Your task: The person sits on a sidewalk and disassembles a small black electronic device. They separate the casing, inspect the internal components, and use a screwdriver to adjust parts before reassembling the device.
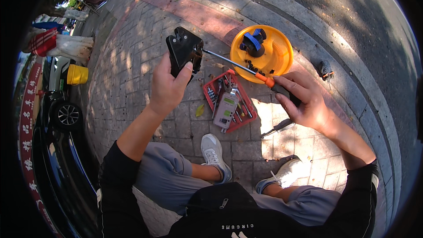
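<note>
My left hand [169, 83] is closed around a black part with a flat plate and round metal rivets [183, 49], raised above the paving. What exactly the part is, I cannot tell. In my right hand [304, 99] is a screwdriver [264, 79] with an orange and black handle, its long metal shaft pointing left. The shaft's end meets the right side of the black part; the tip itself is hard to make out. Beneath the screwdriver lies a red tool tray [241, 125] with sockets, small tools and a grey device with a green screen [225, 109].
Past the tray sits a yellow basin [282, 46] holding a black and blue part [254, 43] and small dark pieces. Another screwdriver [282, 125] lies near my right foot. A dark object [326, 69] rests by the curb. At left are a black car [53, 150] and yellow bucket [77, 74].
</note>
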